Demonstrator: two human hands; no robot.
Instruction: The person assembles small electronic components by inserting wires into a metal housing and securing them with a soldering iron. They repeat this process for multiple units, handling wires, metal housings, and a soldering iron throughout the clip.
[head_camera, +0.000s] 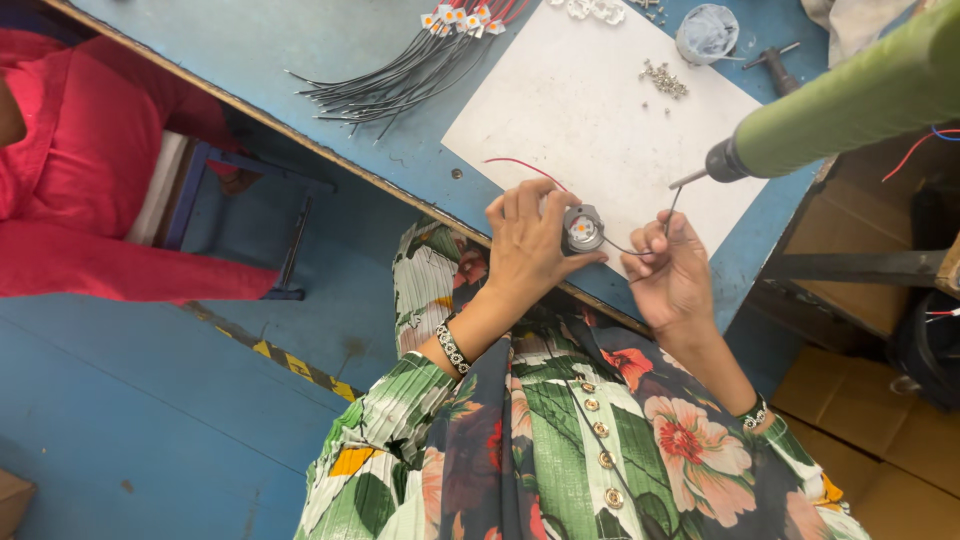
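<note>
Small round grey lamp housing (583, 230), pale centre facing up, thin black wire (668, 215) and red wire (520, 164) trailing over table edge

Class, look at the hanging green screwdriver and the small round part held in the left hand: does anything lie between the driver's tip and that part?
Nothing visible does: only bare white sheet lies between the screwdriver tip and the round part in the left hand. The right hand pinches a wire just beside.

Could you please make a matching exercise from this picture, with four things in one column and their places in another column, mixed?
Things:
1. small round part
2. thin dark wire
3. bundle of black wires
4. little pile of screws

Places:
A. pinched in the right hand
B. on the white sheet, far side
C. held in the left hand
D. on the blue table, left of the sheet

Pairs: 1-C, 2-A, 3-D, 4-B
</note>
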